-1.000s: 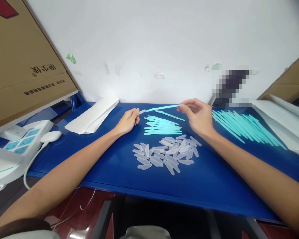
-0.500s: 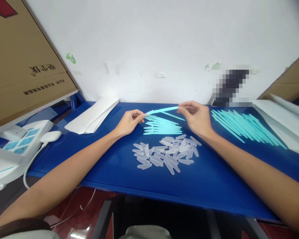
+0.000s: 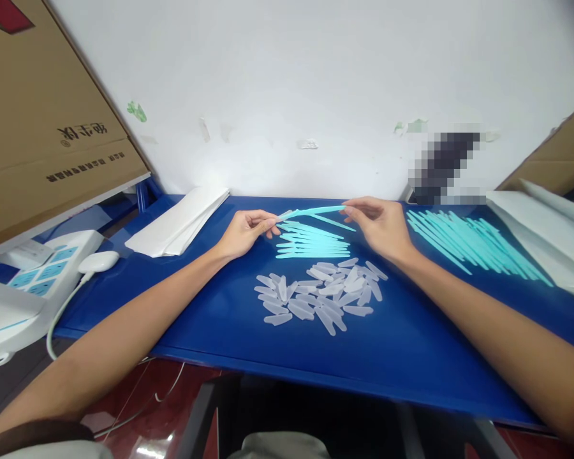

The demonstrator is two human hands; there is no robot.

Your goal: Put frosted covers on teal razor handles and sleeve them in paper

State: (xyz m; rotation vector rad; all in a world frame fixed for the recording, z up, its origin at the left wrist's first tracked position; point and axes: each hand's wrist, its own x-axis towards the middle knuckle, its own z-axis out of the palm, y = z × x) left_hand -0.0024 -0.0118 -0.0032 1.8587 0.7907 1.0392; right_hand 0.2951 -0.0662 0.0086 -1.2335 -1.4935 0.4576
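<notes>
A thin turquoise plastic stick is held level above the blue table between both hands. My left hand pinches its left end, where a small clear cap sits. My right hand pinches the right end with fingertips together. Just below lies a small neat row of turquoise sticks. In front of that is a loose pile of clear plastic caps.
A large spread of turquoise sticks lies at the right. White paper sleeves lie at the back left, more white sheets at the far right. A cardboard box, a white machine and a white wall stand around.
My left hand has moved right with the clear cap and met the stick's left tip. My right hand has dropped slightly, so the stick sits lower and closer to the row.
</notes>
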